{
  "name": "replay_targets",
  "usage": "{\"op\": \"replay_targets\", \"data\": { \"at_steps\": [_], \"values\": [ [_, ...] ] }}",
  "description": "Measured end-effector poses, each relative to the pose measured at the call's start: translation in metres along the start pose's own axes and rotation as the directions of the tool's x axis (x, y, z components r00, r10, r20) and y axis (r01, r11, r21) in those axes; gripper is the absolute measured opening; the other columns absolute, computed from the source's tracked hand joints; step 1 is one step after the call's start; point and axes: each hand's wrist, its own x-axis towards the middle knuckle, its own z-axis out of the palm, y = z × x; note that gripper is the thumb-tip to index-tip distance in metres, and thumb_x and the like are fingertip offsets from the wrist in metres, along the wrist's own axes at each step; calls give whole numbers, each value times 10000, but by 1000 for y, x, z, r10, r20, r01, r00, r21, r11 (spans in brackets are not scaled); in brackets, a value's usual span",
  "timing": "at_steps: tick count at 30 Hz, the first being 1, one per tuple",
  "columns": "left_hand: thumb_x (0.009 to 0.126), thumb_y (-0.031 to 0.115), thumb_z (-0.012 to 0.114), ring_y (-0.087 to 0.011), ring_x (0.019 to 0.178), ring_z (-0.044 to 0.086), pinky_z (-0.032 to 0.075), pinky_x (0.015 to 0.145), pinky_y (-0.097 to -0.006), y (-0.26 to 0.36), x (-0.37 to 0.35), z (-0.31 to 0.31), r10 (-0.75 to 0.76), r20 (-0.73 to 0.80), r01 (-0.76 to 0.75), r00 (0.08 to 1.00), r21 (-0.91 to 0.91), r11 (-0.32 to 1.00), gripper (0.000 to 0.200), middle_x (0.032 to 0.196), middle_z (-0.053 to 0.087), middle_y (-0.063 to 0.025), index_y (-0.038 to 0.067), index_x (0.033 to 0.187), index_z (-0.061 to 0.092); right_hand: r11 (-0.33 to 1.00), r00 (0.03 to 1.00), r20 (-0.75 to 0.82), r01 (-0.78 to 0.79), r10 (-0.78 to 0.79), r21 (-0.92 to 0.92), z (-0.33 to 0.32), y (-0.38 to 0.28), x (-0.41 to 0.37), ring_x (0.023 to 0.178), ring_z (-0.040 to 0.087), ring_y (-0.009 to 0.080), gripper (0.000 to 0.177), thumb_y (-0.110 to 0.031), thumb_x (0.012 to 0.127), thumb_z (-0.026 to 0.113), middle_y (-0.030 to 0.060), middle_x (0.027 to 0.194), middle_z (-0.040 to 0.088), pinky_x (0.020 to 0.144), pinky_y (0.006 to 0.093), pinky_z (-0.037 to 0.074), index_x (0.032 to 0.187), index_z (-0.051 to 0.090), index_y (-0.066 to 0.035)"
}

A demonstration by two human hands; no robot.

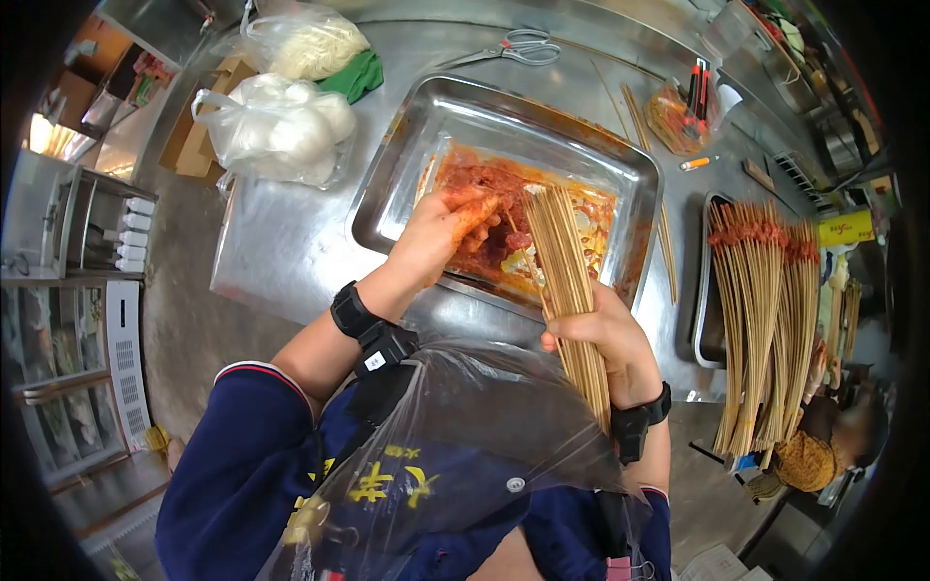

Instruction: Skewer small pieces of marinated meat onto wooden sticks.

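A steel tray (387, 160) stands on the metal worktop, with red marinated meat (475, 174) and oily sauce inside it. My left hand (453, 232), smeared with red sauce, is over the tray with its fingers curled around a piece of the meat; the fingers partly hide it. In my right hand (615, 344) is a thick bundle of bamboo skewers (562, 252), gripped near the lower part. The bundle's upper ends lean over the tray, close to my left fingertips. One thin skewer with a red piece of meat beside it shows between the hands.
To the right, a second tray (710, 320) holds many skewers tipped with meat (751, 290). Plastic bags of white food (281, 131) sit at the left. Scissors (523, 48), loose skewers (668, 252) and an orange-handled cutter (699, 164) lie on the worktop (281, 237).
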Motion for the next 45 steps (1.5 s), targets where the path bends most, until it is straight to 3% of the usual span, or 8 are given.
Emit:
{"op": "replay_targets", "data": {
  "at_steps": [11,17,26,32,35,38,41,45],
  "values": [
    [895,113,560,-147,711,596,489,672,-243,9,-6,6,34,57,-24,998,-164,986,214,885,629,-103,-57,1024,570,1000,1000,20,23,-24,20,1,3,3,614,584,150,403,8,669,614,81,752,578,562,260,475,1060,527,46],
    [922,174,525,-207,739,650,518,654,-273,11,-4,3,12,106,2,994,-130,992,268,891,637,-121,-65,1038,557,1000,1000,6,23,-23,13,0,3,4,617,586,153,406,8,668,612,80,761,573,560,259,475,1063,524,47],
    [919,179,532,-232,727,660,547,637,-297,5,0,10,-70,65,84,995,-236,968,246,845,638,-114,-35,1034,571,1000,1000,-3,13,-13,23,1,4,2,620,584,147,419,1,660,625,73,768,565,559,255,476,1064,524,46],
    [903,157,557,-216,736,660,553,641,-299,11,-6,14,-205,39,208,978,-202,957,233,847,644,-107,-30,1040,578,999,999,-36,17,-15,33,5,2,-1,626,583,144,397,9,661,625,75,769,565,560,256,476,1045,529,46],
    [886,154,584,-209,739,659,553,648,-294,2,-6,12,-102,54,112,993,-229,967,220,858,650,-105,-32,1002,600,1000,1000,10,17,-17,13,-2,7,4,627,584,147,392,7,663,625,77,781,565,565,257,482,1042,531,45],
    [870,145,606,-195,753,658,551,670,-290,10,-8,10,-158,45,158,986,3,987,212,864,653,-104,-35,982,617,999,1000,-10,19,-18,39,1,5,1,624,582,149,396,9,659,624,76,774,564,566,257,482,1042,532,47],
    [861,141,620,-173,782,652,542,693,-283,3,-10,9,-178,83,185,981,-86,979,214,856,659,-94,-34,985,630,999,999,-36,18,-17,38,4,4,0,624,581,151,393,13,659,622,76,769,563,569,258,484,1040,532,47],
    [851,134,630,-154,815,645,532,701,-277,4,-13,10,-163,113,161,980,28,987,202,867,669,-84,-25,972,647,999,999,-31,28,-28,19,5,4,-1,628,582,149,397,12,658,620,78,777,564,573,259,486,1044,532,44]
  ]
}}
